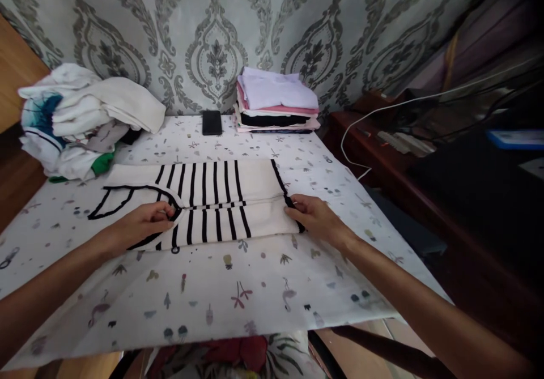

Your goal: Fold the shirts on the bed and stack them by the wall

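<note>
A white knit top with black stripes and black edging [219, 183] lies flat on the table, its neckline toward the left and its hem toward the right. A lengthwise crease or fold edge runs along its middle. My left hand [147, 223] pinches the black-trimmed neckline edge. At the other end, the thumb and fingers of my right hand [317, 217] are closed on the black hem near that middle line. The near part of the top looks partly folded over the far part.
A loose heap of clothes [93, 113] sits at the back left. Against the wall lie a dark phone [211, 122] and a stack of folded clothes [276, 98]. To the right, a white cable [397, 105] hangs over a brown wooden surface [361, 141]. The patterned tablecloth [263, 294] covers the table.
</note>
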The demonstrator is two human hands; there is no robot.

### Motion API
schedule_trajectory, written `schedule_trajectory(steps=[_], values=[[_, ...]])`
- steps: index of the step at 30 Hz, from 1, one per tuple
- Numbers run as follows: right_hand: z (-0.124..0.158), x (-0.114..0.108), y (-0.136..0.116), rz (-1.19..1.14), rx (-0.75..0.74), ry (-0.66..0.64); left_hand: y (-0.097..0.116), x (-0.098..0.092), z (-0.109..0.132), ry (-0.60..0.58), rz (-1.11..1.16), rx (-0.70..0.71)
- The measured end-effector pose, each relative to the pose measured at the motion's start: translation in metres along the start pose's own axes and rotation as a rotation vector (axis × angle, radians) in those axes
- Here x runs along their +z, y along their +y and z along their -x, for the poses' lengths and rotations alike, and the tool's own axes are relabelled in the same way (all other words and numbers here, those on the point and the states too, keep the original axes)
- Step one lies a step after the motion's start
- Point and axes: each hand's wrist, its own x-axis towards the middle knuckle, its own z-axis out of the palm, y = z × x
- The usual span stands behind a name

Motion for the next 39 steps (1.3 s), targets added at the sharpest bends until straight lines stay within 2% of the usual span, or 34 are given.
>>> schedule_trajectory(steps=[3, 6, 8, 10, 13, 14, 16, 20, 23, 25, 28, 29, 32, 34, 37, 39], values=[[-0.012, -0.006, -0.004, 0.254, -0.026, 0.050, 0.007, -0.009, -0.010, -0.054, 0.050, -0.021], [-0.028, -0.009, -0.008, 0.470, -0.135, 0.187, 0.013, -0.023, -0.026, 0.105, -0.150, 0.068], [-0.038, -0.011, -0.012, 0.569, -0.227, 0.210, 0.015, -0.033, -0.038, 0.247, -0.380, 0.126], [-0.045, -0.014, -0.015, 0.623, -0.315, 0.117, 0.014, -0.044, -0.048, 0.339, -0.568, 0.117], [-0.049, -0.019, -0.018, 0.653, -0.404, -0.073, 0.005, -0.062, -0.054, 0.316, -0.668, 0.053], [-0.050, -0.019, -0.017, 0.650, -0.408, -0.087, -0.001, -0.068, -0.054, 0.301, -0.664, 0.033], [-0.053, -0.020, -0.011, 0.619, -0.350, -0.026, -0.016, -0.081, -0.052, 0.327, -0.647, -0.027], [-0.066, -0.016, 0.002, 0.524, -0.167, 0.100, -0.050, -0.108, -0.048, 0.506, -0.643, -0.214], [-0.071, -0.012, 0.004, 0.552, -0.144, 0.114, -0.064, -0.119, -0.046, 0.502, -0.545, -0.299], [-0.068, -0.012, 0.001, 0.594, -0.178, 0.118, -0.064, -0.114, -0.043, 0.530, -0.561, -0.253], [-0.057, -0.015, -0.008, 0.638, -0.334, 0.023, -0.047, -0.087, -0.039, 0.571, -0.721, 0.039], [-0.053, -0.016, -0.011, 0.649, -0.390, -0.032, -0.038, -0.075, -0.037, 0.518, -0.753, 0.173], [-0.044, -0.018, -0.019, 0.676, -0.483, -0.165, -0.007, -0.039, -0.036, 0.212, -0.789, 0.571], [-0.041, -0.017, -0.023, 0.668, -0.490, -0.172, 0.012, -0.022, -0.039, 0.050, -0.835, 0.738], [-0.040, -0.013, -0.022, 0.565, -0.454, -0.063, 0.026, -0.015, -0.045, -0.041, -0.929, 0.770], [-0.040, -0.011, -0.019, 0.458, -0.370, 0.027, 0.025, -0.017, -0.048, -0.047, -0.974, 0.746]])
